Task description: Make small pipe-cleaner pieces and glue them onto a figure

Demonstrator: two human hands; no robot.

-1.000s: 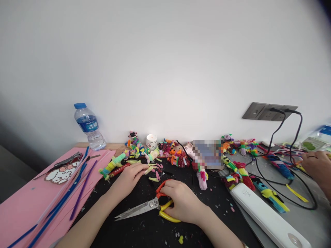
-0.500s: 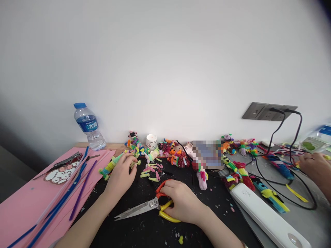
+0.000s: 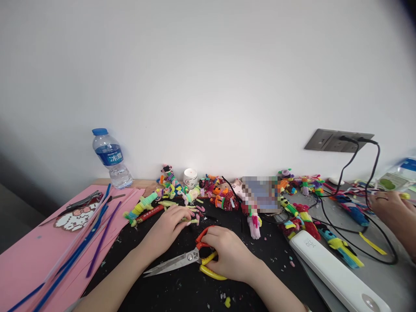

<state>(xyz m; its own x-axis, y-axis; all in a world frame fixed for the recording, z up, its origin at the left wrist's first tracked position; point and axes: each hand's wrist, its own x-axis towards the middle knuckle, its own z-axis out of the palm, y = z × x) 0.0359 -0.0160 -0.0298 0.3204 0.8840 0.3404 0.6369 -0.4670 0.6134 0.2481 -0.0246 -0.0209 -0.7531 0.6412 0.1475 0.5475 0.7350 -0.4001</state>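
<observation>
My right hand [image 3: 229,251] is closed round the handles of a pair of scissors [image 3: 190,258], one handle red and the other yellow, with the blades lying half apart and pointing left over the black mat. My left hand [image 3: 173,223] reaches in among short pink and pale yellow pipe cleaner pieces [image 3: 199,209]. Thumb and fingers close on a short pale yellow piece [image 3: 188,222]; part of it is hidden. Beside that hand lie a yellow-green pipe cleaner figure [image 3: 143,206] and a red stick-like object with lettering [image 3: 151,213].
Pipe cleaner figures [image 3: 224,199] line the wall with a paper cup [image 3: 190,177]. Pink sheets [image 3: 35,229] bear long pipe cleaners [image 3: 103,240]; behind stands a water bottle [image 3: 110,158]. At right are a white device [image 3: 338,271], black cables [image 3: 394,255] and another person's hand [image 3: 391,210].
My left hand has moved right, from beside the yellow-green figure to the short pieces, uncovering the red object. My right hand stays on the scissors. The other person's hand has shifted slightly left.
</observation>
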